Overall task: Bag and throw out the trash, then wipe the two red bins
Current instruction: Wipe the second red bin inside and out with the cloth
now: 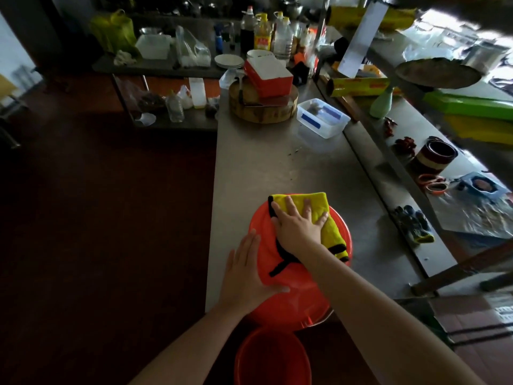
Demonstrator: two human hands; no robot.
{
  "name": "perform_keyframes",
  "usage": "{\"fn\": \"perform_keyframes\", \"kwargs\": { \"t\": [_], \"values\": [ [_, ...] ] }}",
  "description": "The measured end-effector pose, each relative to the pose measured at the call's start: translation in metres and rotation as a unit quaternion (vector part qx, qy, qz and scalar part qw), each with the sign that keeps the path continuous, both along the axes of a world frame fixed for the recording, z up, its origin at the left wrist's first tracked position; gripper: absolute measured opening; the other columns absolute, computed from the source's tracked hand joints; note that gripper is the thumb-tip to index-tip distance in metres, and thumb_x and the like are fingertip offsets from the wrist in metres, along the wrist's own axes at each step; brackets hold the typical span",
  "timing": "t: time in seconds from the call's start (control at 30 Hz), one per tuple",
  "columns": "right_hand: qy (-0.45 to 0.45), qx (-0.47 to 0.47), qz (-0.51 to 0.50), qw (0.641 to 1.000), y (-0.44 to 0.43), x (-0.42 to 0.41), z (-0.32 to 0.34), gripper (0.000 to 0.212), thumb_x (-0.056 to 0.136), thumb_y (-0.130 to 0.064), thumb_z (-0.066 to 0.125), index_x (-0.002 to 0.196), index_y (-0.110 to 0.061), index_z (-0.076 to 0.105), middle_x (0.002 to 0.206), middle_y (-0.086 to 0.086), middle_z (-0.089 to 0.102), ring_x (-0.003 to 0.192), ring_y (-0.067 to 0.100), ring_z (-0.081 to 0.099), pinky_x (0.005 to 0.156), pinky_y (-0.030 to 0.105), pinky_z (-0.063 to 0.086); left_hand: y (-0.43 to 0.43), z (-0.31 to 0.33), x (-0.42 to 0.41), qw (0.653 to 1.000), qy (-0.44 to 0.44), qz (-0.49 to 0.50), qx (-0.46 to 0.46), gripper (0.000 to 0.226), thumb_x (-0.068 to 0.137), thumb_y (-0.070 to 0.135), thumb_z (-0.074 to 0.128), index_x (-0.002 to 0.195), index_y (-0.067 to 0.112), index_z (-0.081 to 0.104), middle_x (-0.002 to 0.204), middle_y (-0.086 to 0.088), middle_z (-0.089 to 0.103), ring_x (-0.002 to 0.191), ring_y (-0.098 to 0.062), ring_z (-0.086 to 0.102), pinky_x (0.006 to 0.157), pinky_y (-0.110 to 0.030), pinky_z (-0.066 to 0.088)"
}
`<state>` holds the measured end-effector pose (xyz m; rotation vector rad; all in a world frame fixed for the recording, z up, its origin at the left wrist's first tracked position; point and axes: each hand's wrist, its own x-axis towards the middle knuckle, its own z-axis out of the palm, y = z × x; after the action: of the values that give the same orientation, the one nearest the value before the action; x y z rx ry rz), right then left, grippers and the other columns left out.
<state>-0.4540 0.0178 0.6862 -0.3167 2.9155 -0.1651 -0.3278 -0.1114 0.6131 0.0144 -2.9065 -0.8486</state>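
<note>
On the near end of the steel counter (277, 168), a red bin (291, 301) sits overturned. The right hand (298, 226), fingers spread wide, presses a yellow cloth (334, 234) onto it. The left hand (247, 273) lies flat against its side, fingers straight. A second red bin (272, 357) stands below on the floor.

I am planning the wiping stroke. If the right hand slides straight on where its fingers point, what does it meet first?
Past the cloth and bin, only bare counter; far ahead probably the wooden block, though depth is unclear.
</note>
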Motion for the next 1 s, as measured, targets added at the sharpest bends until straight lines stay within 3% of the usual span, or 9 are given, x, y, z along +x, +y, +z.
{"fn": "perform_keyframes", "kwargs": {
  "t": [0.2,0.57,0.83,1.0],
  "values": [
    [0.015,-0.004,0.009,1.0,0.014,0.018,-0.001,0.057,0.098,-0.064,0.023,0.153,-0.053,0.016,0.168,-0.007,0.013,0.153,0.04,0.005,0.113,0.075,-0.001,0.005,0.003,0.001,1.0,0.003,0.009,0.001,0.141,0.054,0.103,0.05,0.161,0.025,0.002,0.168,0.01,-0.006,0.155,-0.009,-0.002,0.124,-0.052,0.016],
    [0.02,-0.005,0.013,1.0,0.046,0.114,-0.007,0.053,0.102,-0.062,0.017,0.154,-0.054,0.009,0.168,-0.012,0.009,0.155,0.034,-0.001,0.118,0.067,-0.001,0.006,-0.003,0.009,0.999,0.051,0.01,-0.015,0.126,0.068,0.097,0.047,0.16,0.019,0.013,0.169,0.002,0.007,0.155,-0.017,0.01,0.119,-0.055,0.029],
    [0.01,-0.006,-0.004,1.0,0.034,0.059,-0.01,0.053,0.103,-0.061,0.013,0.154,-0.055,0.0,0.17,-0.012,-0.001,0.155,0.036,-0.003,0.116,0.069,-0.002,0.006,-0.001,0.002,1.0,0.006,0.014,-0.007,0.137,0.058,0.102,0.049,0.161,0.026,0.001,0.169,0.01,-0.005,0.155,-0.01,0.0,0.123,-0.052,0.021],
    [0.019,-0.01,-0.024,0.999,0.026,0.005,-0.004,0.053,0.104,-0.057,0.019,0.156,-0.052,0.01,0.17,-0.009,0.001,0.155,0.036,0.001,0.116,0.069,0.0,0.005,0.001,0.002,1.0,0.007,0.005,-0.007,0.139,0.058,0.1,0.053,0.161,0.023,0.0,0.169,0.009,-0.007,0.155,-0.011,-0.001,0.122,-0.053,0.023]
  ]
}}
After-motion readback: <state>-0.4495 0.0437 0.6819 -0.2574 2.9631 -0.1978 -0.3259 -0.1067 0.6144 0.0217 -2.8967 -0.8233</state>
